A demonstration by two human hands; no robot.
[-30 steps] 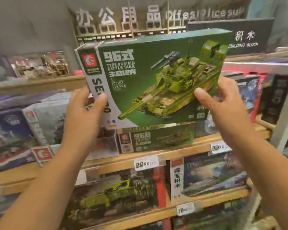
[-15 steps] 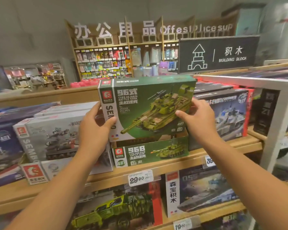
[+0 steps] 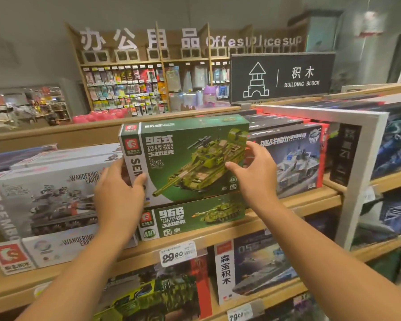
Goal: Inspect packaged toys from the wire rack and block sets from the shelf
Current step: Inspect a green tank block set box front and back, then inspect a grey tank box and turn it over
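Blocked left of the grip on the green box (image 3: 171, 172) by a grey box (image 3: 49, 195), right by a red-edged box (image 3: 296, 158), below by a flat box (image 3: 195, 217); open above.

Green tank block set box (image 3: 183, 158), upright, front outward, atop a flat green box (image 3: 192, 217) on the wooden shelf (image 3: 229, 235)

wall: grey wall (image 3: 33, 47) | back: wooden stationery shelving (image 3: 148, 63) | sign: black BUILDING BLOCK sign (image 3: 280, 77)

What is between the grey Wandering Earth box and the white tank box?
Head view: two green tank boxes, the Type 96 box, held by left hand and right hand, above the 96B box.
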